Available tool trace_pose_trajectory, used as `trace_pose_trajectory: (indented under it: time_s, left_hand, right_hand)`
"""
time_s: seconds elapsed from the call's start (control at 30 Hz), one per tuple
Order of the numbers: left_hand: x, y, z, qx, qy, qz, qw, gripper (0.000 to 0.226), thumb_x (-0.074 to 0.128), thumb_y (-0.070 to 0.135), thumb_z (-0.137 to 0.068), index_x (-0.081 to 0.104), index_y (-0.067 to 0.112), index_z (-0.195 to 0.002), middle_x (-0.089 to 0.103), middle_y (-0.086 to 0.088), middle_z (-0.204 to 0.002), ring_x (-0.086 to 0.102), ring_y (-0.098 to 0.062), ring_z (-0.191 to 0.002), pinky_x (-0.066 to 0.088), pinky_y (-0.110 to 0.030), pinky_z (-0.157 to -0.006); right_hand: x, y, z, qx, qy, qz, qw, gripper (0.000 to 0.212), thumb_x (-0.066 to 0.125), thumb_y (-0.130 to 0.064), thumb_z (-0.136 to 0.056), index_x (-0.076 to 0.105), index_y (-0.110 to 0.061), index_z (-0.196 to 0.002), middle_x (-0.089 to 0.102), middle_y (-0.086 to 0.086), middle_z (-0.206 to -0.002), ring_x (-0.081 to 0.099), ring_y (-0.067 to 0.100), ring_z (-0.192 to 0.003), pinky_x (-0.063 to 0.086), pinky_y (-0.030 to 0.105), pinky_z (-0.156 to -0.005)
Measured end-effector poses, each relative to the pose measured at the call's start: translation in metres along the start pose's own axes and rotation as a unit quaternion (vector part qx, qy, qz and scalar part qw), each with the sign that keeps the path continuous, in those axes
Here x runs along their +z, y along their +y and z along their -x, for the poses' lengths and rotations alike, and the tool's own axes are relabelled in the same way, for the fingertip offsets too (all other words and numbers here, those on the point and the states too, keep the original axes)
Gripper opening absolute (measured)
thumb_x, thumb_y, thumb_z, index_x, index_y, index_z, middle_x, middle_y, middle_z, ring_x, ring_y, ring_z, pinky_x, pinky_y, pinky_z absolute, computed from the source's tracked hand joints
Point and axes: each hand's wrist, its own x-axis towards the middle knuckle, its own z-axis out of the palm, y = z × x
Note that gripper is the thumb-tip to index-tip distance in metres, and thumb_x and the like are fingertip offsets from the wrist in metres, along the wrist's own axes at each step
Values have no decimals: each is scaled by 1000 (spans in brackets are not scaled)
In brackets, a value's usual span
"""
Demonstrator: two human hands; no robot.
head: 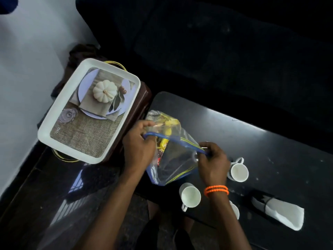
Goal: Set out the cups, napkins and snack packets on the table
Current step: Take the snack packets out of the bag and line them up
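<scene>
We record, at centre frame, a clear zip bag with a blue seal strip, held above the near left end of the dark counter. We see yellow and red snack packets inside it, bunched toward its upper left.

Our left hand grips the left end of the blue strip, fingers curled round it. Our right hand pinches the right end of the same strip, fingers narrow and bent; an orange bracelet sits on that wrist.

We list three white cups on the counter, lower centre to lower right: one with handle toward the lower edge, one just right of the right hand, and one mostly hidden behind the right wrist.

At lower right lies a white napkin roll bound by a dark band.

At upper left, a white tray with a printed pumpkin picture rests on a brown stand beside the counter.
</scene>
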Motion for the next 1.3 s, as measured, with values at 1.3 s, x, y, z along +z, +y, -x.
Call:
trace_pose_trajectory:
  time_s: [1.3]
  left_hand:
    - [-27, 24, -31, -107, 69, 123, 984, 14, 66, 36, -87, 78, 40, -84, 79, 12, -82, 74, -18, -87, 61, -51, -90]
  right_hand:
    - [-56, -126, 31, -177, -185, -93, 962, 18, 77, -26, -79, 74, -22, -96, 75, -7, -86, 70, 6, -74, 57, 23, -67]
